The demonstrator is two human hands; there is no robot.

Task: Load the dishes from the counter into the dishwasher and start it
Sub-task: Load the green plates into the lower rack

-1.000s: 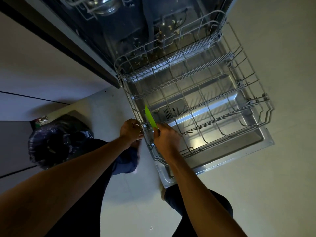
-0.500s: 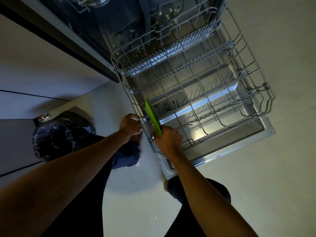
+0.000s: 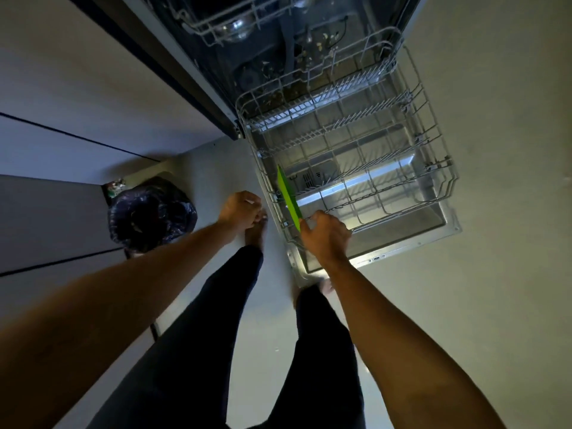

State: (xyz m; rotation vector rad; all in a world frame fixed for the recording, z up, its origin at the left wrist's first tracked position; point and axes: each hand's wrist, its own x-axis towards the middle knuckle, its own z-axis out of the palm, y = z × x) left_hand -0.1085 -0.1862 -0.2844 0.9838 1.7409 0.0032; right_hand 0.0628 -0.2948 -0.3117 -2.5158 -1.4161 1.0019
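Pulled left hand (image 3: 241,209) off lower rack (image 3: 349,119), fingers curled, grip unclear; holding green board (image 3: 289,196) edgewise in rack with right hand (image 3: 326,239).

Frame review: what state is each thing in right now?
dishwasher door, open, folded down flat.
lower rack, pulled out over the door.
green board, on edge at the rack's left side, gripped by the right hand.
left hand, curled, off the rack; contents unclear.
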